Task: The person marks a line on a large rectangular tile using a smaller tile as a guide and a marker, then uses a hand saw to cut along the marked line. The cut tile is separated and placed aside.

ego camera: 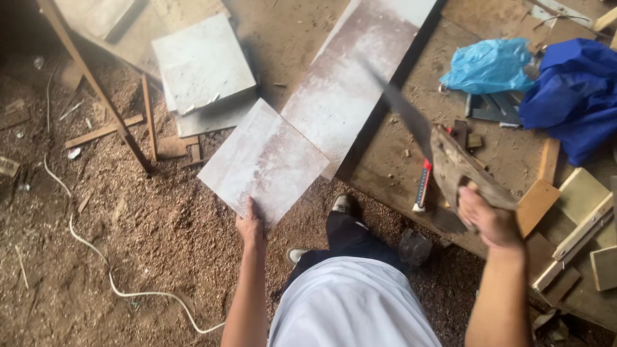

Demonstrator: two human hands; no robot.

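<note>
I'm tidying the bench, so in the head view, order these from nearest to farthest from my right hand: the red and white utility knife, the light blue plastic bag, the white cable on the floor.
1. Red and white utility knife, just left of the right hand.
2. Light blue plastic bag, up the bench.
3. White cable, far left on the sawdust floor.

workbench point(398, 173): long board point(350, 83), blue bags point(488, 64), wood offcuts point(536, 202) | floor point(128, 212): sawdust, white cable point(122, 292)

Blue plastic bag point(488, 64), blue cloth point(575, 96) on workbench point(385, 160); white cord point(116, 283) across sawdust floor point(128, 225).

Whitish smeared board point(263, 160), blue plastic bag point(488, 64), brown sawdust floor point(128, 218)
</note>
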